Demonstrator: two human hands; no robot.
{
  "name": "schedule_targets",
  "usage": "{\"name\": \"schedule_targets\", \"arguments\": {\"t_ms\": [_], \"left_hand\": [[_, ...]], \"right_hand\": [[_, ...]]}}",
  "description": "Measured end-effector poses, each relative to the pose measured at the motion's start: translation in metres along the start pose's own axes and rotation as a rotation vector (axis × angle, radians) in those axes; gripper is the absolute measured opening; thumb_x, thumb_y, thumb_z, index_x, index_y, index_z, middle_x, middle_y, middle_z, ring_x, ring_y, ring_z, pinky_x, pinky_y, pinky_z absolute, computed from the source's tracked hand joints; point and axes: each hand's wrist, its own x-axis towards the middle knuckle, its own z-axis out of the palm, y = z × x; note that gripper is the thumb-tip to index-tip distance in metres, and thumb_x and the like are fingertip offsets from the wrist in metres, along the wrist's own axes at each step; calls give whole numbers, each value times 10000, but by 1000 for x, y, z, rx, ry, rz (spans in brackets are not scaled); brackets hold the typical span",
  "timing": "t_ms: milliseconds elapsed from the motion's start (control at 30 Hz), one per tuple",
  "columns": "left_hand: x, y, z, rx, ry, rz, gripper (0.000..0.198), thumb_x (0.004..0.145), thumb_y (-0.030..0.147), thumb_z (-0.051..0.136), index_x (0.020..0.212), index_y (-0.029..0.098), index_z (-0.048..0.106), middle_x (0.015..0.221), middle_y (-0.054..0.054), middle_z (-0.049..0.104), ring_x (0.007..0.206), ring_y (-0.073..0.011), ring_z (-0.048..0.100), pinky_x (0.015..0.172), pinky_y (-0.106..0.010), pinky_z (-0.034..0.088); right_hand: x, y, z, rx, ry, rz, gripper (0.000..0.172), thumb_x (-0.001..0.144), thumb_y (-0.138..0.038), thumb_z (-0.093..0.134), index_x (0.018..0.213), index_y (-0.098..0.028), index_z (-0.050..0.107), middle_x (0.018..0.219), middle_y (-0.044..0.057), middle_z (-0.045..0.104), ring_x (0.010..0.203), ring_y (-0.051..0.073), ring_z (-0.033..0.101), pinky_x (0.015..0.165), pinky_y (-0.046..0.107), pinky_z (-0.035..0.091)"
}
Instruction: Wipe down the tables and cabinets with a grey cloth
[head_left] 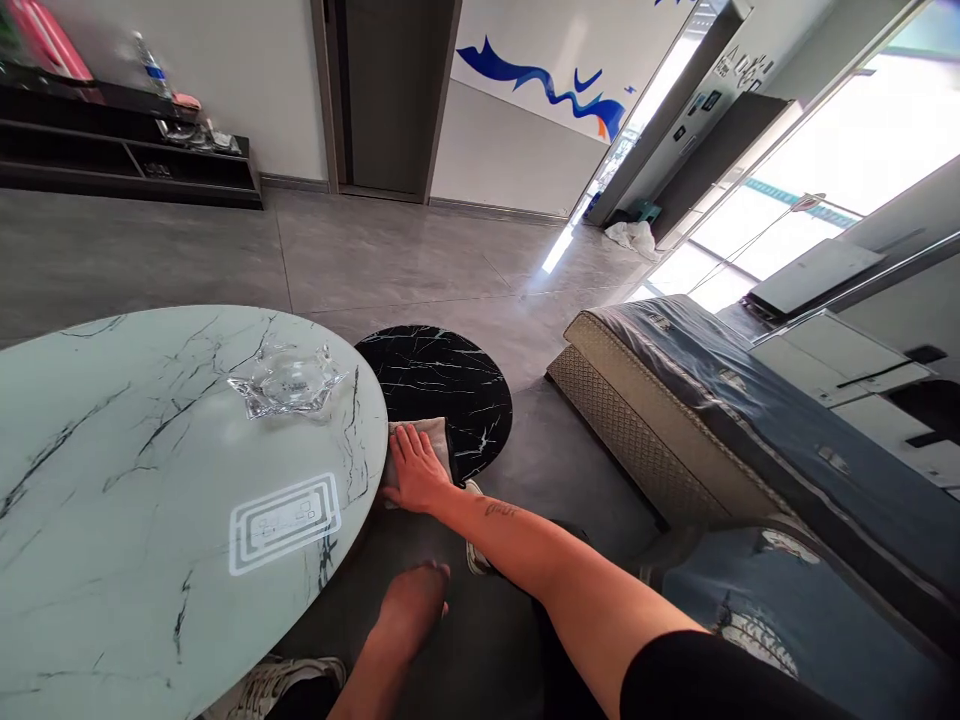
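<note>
My right hand (416, 470) lies flat, fingers stretched out, on a folded beige cloth (435, 430). The cloth rests on the black marble-patterned round table (442, 365), at its edge beside the white table. Below it, my left hand (416, 595) hangs in the air, fingers curled in; it touches neither table and nothing shows in it. The larger white marble-patterned table (172, 450) overlaps part of the lower black one. A clear star-shaped glass dish (289, 380) stands on the white top.
To the right is a sofa-like seat (622, 410) with a dark blue cover. My shoes, one of them a light sneaker (277, 685), are on the grey floor (375, 255). A low black cabinet (75, 150) stands against the far wall, a bottle (152, 68) on it.
</note>
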Motion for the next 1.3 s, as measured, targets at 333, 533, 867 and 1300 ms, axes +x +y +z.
{"name": "schedule_targets", "arguments": {"t_ms": [333,533,867,1300], "left_hand": [[-1,0,-2,4,-16,26,542,936,150,713,1477,161,685,1445,-187,734,1309,-367,734,1111,-457,603],[-1,-1,-3,28,-9,15,495,925,169,730,1420,175,727,1379,-194,764,1294,-396,740,1094,-486,615],[-3,-1,2,39,27,39,393,949,95,587,1294,143,768,1321,-211,770,1279,-395,740,1097,-518,609],[-10,2,-6,27,-17,59,441,922,226,733,1361,181,741,1399,-204,758,1311,-381,733,1077,-448,605]], "right_hand": [[-12,8,-1,-17,0,-90,1075,966,-535,748,1763,-8,258,1866,261,162,1742,438,122,1418,608,175],[-48,41,-3,3,-59,-165,1038,931,-411,754,1790,-100,263,1878,189,184,1744,394,162,1424,602,135],[-111,139,-50,115,-227,2,1089,719,-81,622,1769,-232,376,1872,61,263,1763,247,120,1431,502,59],[-137,130,-103,1278,250,795,635,653,-489,606,1182,-160,730,931,119,818,887,339,798,891,556,671]]}}
